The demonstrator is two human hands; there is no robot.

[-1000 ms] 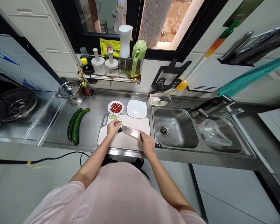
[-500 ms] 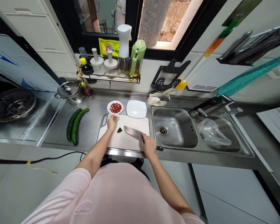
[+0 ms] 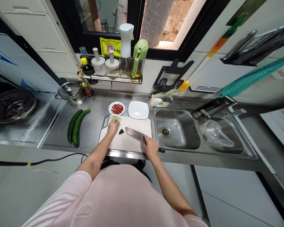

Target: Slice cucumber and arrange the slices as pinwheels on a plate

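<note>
My right hand [image 3: 151,147] is wrapped round the black handle of a cleaver [image 3: 136,134], whose blade lies over the white cutting board [image 3: 130,144]. Near the board's upper left, my left hand [image 3: 114,126] is just below a row of cucumber slices [image 3: 115,119]; its fingers are together, and whether they touch a slice is too small to tell. Between hand and blade sits a dark green cucumber end [image 3: 121,131]. Behind the board are a plate of chopped red pieces [image 3: 117,109] and a white square plate [image 3: 138,110] with nothing on it.
Two whole cucumbers [image 3: 77,127] lie left of the board, with a steel pot [image 3: 71,93] behind them. A double sink [image 3: 177,129] is on the right, holding a plastic bag [image 3: 215,134]. Bottles and jars stand on a rack [image 3: 113,79] under the window.
My left hand has drawn back slightly towards me from the slices, so more of the row now shows. The cleaver and my right hand have stayed nearly still.
</note>
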